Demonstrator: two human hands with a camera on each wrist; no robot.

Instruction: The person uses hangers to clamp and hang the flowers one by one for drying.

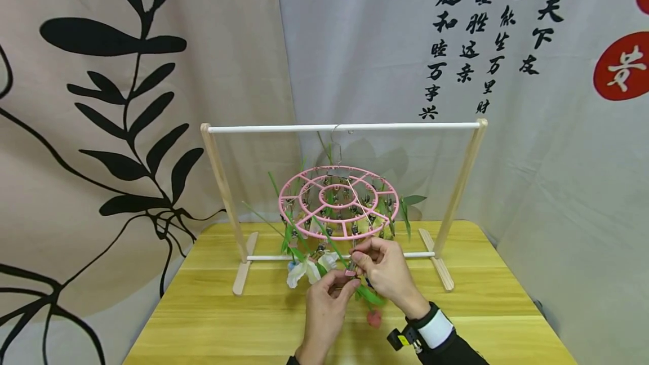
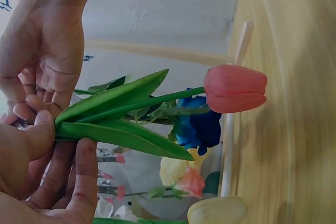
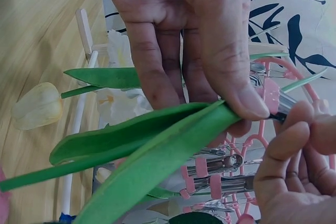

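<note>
My left hand (image 1: 327,306) pinches the stem of a pink artificial tulip (image 2: 236,89) near its leaf base, with the bloom hanging down. Beside it, my right hand (image 1: 387,275) pinches a metal clip with a pink tip (image 3: 271,95) between thumb and fingers. The clip sits right at the stem's upper end, under the front rim of a round pink hanger (image 1: 337,236). Long green leaves (image 3: 163,163) spread below the left thumb in the right wrist view. The fingers partly hide where clip and stem meet.
The hanger hooks onto a white rod (image 1: 405,126) of a wooden stand (image 1: 463,185) on the wooden table (image 1: 203,320). Several other flowers hang from its clips, among them a blue rose (image 2: 199,127), a cream tulip (image 2: 216,211) and white blooms (image 1: 304,272). A printed curtain (image 1: 243,44) is behind.
</note>
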